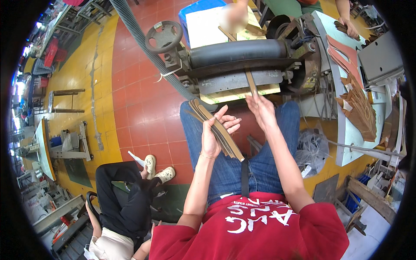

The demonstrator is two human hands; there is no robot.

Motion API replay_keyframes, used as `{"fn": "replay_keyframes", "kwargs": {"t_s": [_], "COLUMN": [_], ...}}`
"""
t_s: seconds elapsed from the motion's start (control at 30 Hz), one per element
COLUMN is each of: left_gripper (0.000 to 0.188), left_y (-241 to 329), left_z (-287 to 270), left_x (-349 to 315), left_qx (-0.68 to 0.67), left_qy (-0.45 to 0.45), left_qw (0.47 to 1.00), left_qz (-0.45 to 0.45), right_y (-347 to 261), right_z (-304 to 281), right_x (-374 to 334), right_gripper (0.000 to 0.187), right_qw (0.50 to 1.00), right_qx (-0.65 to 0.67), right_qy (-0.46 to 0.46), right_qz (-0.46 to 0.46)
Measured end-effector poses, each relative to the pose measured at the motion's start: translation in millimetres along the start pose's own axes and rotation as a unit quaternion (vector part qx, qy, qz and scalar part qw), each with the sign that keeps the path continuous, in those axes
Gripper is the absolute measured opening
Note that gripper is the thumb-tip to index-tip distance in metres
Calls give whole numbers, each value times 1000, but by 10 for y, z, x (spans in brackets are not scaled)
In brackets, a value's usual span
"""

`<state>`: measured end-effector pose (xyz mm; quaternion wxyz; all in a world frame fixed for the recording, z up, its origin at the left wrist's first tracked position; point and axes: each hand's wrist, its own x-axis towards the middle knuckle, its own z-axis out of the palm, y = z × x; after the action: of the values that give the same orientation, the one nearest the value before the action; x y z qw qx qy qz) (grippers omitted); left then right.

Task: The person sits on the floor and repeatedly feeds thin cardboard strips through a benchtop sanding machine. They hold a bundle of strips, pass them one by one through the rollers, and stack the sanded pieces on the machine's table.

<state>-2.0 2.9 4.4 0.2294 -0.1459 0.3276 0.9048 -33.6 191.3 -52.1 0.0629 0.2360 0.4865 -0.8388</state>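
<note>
My left hand (211,138) holds a bundle of brown leather-like strips (223,141) above my lap. Its thumb and palm keep the bundle in place while the fingertips stand apart. With my right hand (263,113) I grip the near end of a single brown strip (251,82). That strip runs from my fingers over the metal plate (225,83) toward the machine's dark roller (238,53). Where it meets the roller, its far part is hidden. Beyond the roller, another person's hand (234,18) is over more strips (227,34) on a pale board.
A handwheel (164,37) and grey hose (143,43) flank the machine's left. At right, a white table (346,149) bears brown pieces (359,108); another hand (348,28) there holds dark strips. A seated person (125,203) is at lower left, a plastic bag (313,149) beside my knee.
</note>
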Motion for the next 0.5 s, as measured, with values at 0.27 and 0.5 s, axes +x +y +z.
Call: {"fn": "replay_keyframes", "kwargs": {"t_s": [0.27, 0.5], "left_gripper": [53, 52], "left_y": [63, -3], "left_z": [103, 180], "left_x": [28, 58], "left_qx": [-6, 78], "left_qy": [-30, -35], "left_qw": [997, 995], "left_qz": [65, 42], "right_y": [-119, -208], "right_z": [162, 192], "right_x": [-901, -1124], "right_gripper": [45, 15], "right_qw": [966, 943], "right_qx": [-183, -326], "right_qy": [-168, -45], "right_qz": [76, -40]}}
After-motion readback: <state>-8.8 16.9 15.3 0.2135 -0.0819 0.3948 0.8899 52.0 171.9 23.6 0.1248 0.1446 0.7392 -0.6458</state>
